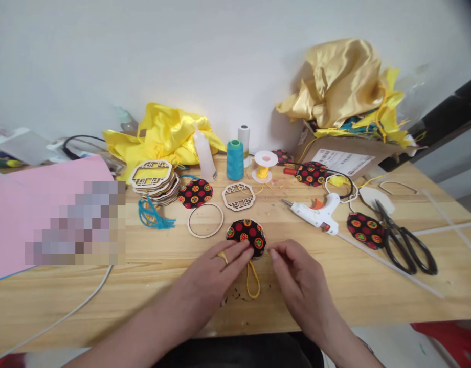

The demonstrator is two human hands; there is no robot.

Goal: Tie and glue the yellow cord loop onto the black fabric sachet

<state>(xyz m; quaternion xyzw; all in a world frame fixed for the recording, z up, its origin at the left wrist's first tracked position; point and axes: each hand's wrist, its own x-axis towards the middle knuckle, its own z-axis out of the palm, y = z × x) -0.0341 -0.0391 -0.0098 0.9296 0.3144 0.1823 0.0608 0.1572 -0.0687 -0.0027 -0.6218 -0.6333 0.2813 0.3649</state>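
Observation:
A round disc covered in black fabric with red and orange flower dots [247,231] lies on the table in front of me. From its lower edge a yellow cord loop [253,287] hangs toward me. The outstretched fingers of my left hand [214,271] lie flat on the disc's lower left part. Just right of the disc, my right hand [296,271] has thumb and forefinger pinched together near its edge. Whatever is between those fingertips, if anything, is too small to make out. Beyond the disc are a plain wooden ring [205,205] and a cut-out wooden lattice frame [238,208].
A white glue gun [315,213] and black-handled scissors [406,240] lie to the right. Stacked lattice frames [151,191], a blue tassel [154,214] and a pink sheet [18,225] are left. Behind stand a blue thread cone [235,162], a yellow-cord spool [263,171] and a cardboard box [312,143].

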